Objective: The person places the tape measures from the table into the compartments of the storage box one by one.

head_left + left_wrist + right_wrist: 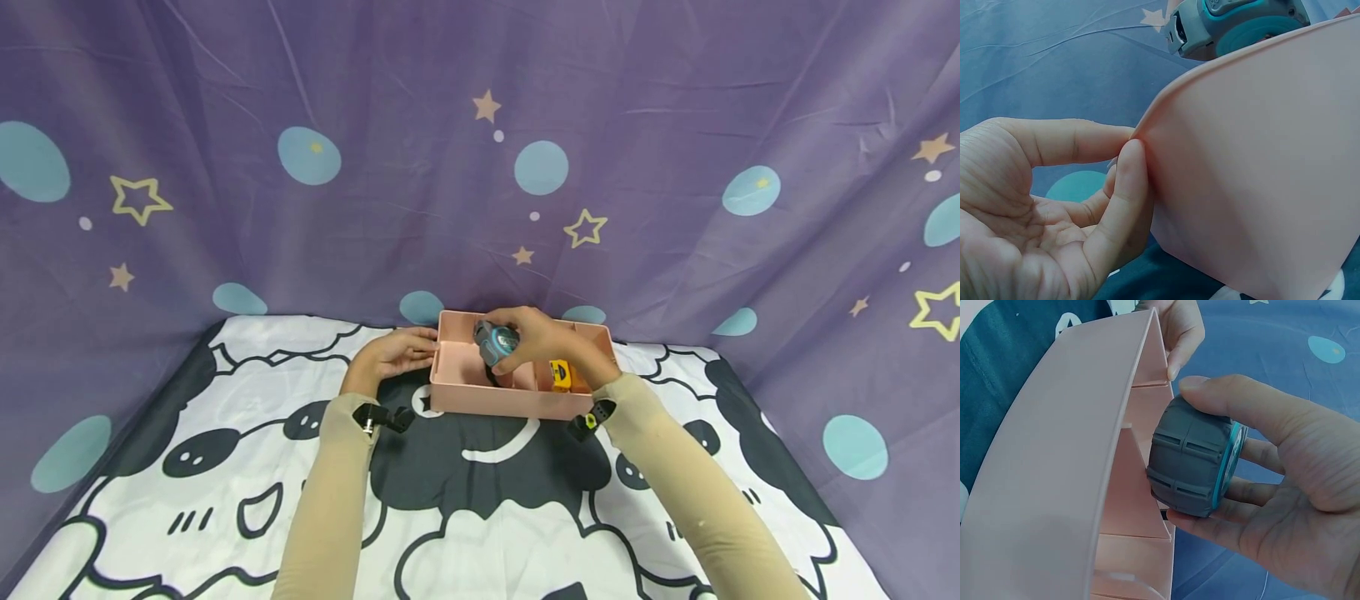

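A pink divided storage box (480,400) stands at the back of the table. My left hand (401,352) is at its left end; in the left wrist view its thumb and finger (1130,165) pinch the edge of the box wall. My right hand (542,335) holds a grey and teal tape measure (495,340) over the box's left compartment. The right wrist view shows the thumb on one side of the tape measure's ribbed grey case (1188,459) and the fingers on the other. A dark strap hangs below it in the head view.
A small yellow item (560,375) with a dark label lies in a right-hand compartment of the box. Behind the box hangs a purple curtain (420,208) with stars and dots. A black and white cartoon cloth (495,550) covers the table.
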Tool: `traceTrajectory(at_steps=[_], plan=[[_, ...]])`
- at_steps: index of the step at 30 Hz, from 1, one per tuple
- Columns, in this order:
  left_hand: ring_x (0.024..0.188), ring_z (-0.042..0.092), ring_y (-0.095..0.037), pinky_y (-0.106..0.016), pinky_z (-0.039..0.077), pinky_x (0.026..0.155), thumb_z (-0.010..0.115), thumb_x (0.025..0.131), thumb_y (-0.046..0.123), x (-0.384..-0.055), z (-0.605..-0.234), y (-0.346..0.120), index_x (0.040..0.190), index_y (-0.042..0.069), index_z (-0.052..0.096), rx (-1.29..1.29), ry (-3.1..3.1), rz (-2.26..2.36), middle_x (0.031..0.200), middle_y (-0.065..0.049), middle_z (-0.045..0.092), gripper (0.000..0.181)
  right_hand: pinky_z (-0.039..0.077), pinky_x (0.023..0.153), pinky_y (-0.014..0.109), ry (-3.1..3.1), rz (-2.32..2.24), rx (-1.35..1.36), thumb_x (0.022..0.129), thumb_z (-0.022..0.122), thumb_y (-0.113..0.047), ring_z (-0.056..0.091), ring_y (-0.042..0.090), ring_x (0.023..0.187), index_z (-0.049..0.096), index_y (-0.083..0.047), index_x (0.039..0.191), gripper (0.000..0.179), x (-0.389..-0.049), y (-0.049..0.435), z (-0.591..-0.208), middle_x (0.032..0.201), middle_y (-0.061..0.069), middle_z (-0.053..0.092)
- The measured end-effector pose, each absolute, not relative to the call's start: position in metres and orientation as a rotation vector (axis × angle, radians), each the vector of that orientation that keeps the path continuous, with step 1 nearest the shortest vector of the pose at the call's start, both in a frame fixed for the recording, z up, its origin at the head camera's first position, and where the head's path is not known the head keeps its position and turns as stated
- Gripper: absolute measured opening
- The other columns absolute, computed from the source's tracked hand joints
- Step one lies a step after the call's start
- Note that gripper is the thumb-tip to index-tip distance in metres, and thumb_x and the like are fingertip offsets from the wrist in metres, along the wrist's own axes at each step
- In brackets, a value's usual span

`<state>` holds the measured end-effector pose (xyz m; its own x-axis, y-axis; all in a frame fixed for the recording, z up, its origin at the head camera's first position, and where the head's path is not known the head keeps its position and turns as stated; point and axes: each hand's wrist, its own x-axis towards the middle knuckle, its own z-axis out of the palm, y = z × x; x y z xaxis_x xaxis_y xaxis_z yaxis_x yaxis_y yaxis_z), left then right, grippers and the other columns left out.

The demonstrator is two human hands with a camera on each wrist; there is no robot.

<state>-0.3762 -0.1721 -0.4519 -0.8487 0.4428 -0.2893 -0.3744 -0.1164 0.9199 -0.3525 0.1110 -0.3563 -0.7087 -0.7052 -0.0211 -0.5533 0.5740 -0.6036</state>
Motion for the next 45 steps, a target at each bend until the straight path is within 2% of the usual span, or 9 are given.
traceTrajectory(at_steps=[10,19,27,36,45], plan=[[0.09,0.069,-0.01,-0.02,0.06,0.078,0.053,0.099,-0.004,-0.378,-0.451,-0.174,0.147,-0.011,0.033,0.098,1.631,2.005,0.1,0.0,0.069,0.052,0.058,0.086,0.033,2.543,-0.848,-1.012,0.075,0.09,-0.017,0.063,0.024,0.103,0.049,-0.004,0.149,0.085,-0.354,0.112,-0.355,0.134,0.014,0.064],[0.09,0.069,-0.009,-0.019,0.059,0.077,0.053,0.1,-0.003,-0.377,-0.448,-0.175,0.148,-0.011,0.03,0.093,1.631,2.009,0.1,0.0,0.068,0.054,0.058,0.087,0.033,2.546,-0.856,-0.983,0.075,0.09,-0.018,0.064,0.024,0.105,0.051,-0.01,0.149,0.083,-0.356,0.112,-0.355,0.133,0.012,0.064],[0.092,0.068,-0.01,-0.019,0.059,0.077,0.053,0.1,-0.002,-0.376,-0.449,-0.176,0.149,-0.011,0.03,0.094,1.653,1.995,0.103,-0.001,0.068,0.054,0.059,0.088,0.033,2.571,-0.815,-1.022,0.073,0.092,-0.02,0.064,0.023,0.105,0.054,-0.008,0.146,0.083,-0.358,0.108,-0.355,0.132,0.012,0.065],[0.087,0.067,-0.008,-0.019,0.059,0.076,0.051,0.1,-0.004,-0.374,-0.451,-0.172,0.148,-0.012,0.03,0.096,1.625,2.009,0.093,0.003,0.067,0.053,0.059,0.084,0.033,2.602,-0.747,-1.056,0.072,0.092,-0.016,0.065,0.022,0.1,0.058,-0.007,0.142,0.079,-0.366,0.096,-0.348,0.124,0.011,0.068],[0.09,0.067,-0.008,-0.018,0.059,0.077,0.05,0.101,-0.004,-0.374,-0.452,-0.173,0.145,-0.011,0.034,0.116,1.631,2.012,0.099,0.001,0.067,0.047,0.058,0.089,0.035,2.582,-0.621,-0.967,0.073,0.09,-0.016,0.064,0.024,0.108,0.054,-0.007,0.146,0.081,-0.377,0.08,-0.332,0.13,0.013,0.065]])
